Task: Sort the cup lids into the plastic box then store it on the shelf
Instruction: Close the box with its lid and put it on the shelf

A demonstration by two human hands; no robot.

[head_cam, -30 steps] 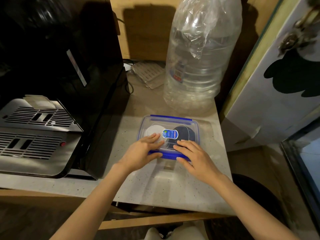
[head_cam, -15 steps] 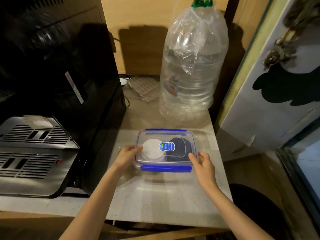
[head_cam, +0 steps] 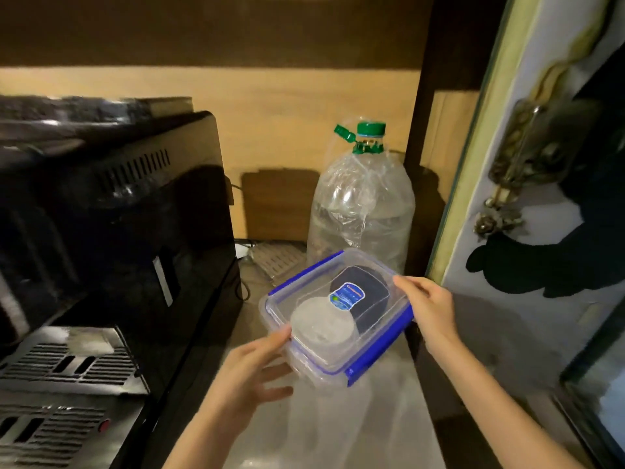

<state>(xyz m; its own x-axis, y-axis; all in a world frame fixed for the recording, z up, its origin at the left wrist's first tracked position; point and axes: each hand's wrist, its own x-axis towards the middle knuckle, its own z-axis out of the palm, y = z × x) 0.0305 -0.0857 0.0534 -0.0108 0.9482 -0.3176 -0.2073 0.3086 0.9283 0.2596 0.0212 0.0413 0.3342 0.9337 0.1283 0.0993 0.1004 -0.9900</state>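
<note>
Fingers of both hands clamp the plastic box (head_cam: 338, 316) by its ends: the left hand (head_cam: 248, 374) cups the near-left corner with thumb on the lid and fingers spread beneath, and the right hand (head_cam: 427, 308) pinches the far-right edge. Half a second ago the box sat flat on the counter (head_cam: 389, 418); now it is lifted clear and tilted, in front of the big water bottle (head_cam: 362, 211). With the clips shut, a white lid stack (head_cam: 321, 324) and a dark lid stack (head_cam: 365, 292) show inside, so sorting looks finished and only shelving remains. Left of the bottle stands a black coffee machine (head_cam: 111, 214); right of it, a pale cabinet door (head_cam: 527, 231). Above the bottle a wooden board (head_cam: 236, 79) may be the shelf.
</note>
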